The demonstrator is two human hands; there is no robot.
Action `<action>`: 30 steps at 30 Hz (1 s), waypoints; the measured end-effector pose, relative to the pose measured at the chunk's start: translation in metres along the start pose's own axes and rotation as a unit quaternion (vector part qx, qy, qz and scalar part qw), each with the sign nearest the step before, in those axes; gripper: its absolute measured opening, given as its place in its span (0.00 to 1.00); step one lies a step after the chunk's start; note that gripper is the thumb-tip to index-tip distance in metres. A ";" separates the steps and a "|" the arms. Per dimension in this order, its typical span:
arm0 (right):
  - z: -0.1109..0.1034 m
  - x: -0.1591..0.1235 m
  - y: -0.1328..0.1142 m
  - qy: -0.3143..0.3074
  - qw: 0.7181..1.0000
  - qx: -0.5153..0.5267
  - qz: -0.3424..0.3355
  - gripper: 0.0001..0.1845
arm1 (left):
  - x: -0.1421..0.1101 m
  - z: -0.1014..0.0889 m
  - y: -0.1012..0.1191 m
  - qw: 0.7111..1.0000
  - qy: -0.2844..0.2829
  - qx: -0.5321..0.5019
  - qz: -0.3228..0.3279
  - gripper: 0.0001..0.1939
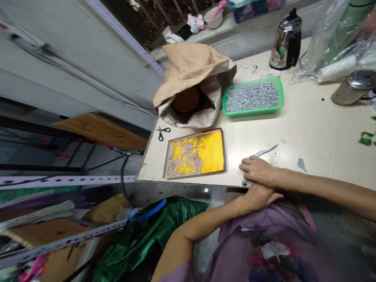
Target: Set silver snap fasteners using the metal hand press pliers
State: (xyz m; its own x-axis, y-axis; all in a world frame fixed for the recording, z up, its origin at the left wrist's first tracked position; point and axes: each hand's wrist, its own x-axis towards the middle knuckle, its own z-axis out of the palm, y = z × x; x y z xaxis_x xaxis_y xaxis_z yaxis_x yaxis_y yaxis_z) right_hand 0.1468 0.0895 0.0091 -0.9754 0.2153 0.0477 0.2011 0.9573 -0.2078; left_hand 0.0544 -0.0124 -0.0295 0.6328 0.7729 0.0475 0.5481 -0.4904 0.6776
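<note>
At the table's front edge my right hand [260, 171] lies with its fingers bent, overlapping my left hand [257, 197]. What the right fingers close on, if anything, is hidden. A slim metal tool, like tweezers [267, 150], lies just beyond the right knuckles. Below the right fingertips a small metal end [246, 183] sticks out at the edge; I cannot tell which hand touches it. The left thumb points right, while the other left fingers are hidden. To the left, a shallow tray [225, 156] with a yellow bottom carries many small metal pieces [185, 158].
Behind stand a green basket [253, 112] full of metal pieces and an open paper sack [194, 58]. Small scissors [163, 132] lie near the left edge. A steel kettle [283, 45], a lidded steel cup [352, 88] and plastic bags [335, 51] are at the back right.
</note>
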 end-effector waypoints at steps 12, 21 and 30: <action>0.001 0.027 0.027 0.204 0.969 0.136 0.039 0.12 | -0.066 -0.159 -0.115 0.847 0.317 0.275 -0.326 0.12; -0.082 0.010 0.168 0.364 0.885 0.051 0.286 0.12 | -0.036 -0.207 -0.181 0.818 0.138 0.305 -0.468 0.14; -0.053 -0.014 0.095 0.265 0.934 0.096 0.217 0.15 | -0.046 -0.209 -0.187 0.845 0.112 0.279 -0.442 0.11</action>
State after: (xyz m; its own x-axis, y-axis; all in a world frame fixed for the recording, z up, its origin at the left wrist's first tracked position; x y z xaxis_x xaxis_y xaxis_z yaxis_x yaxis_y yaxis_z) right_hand 0.1846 0.1871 0.0406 -0.6132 0.6899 0.3847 0.4980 0.7157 -0.4896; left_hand -0.1918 0.1283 -0.0052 -0.2432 0.9630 -0.1157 0.9649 0.2524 0.0729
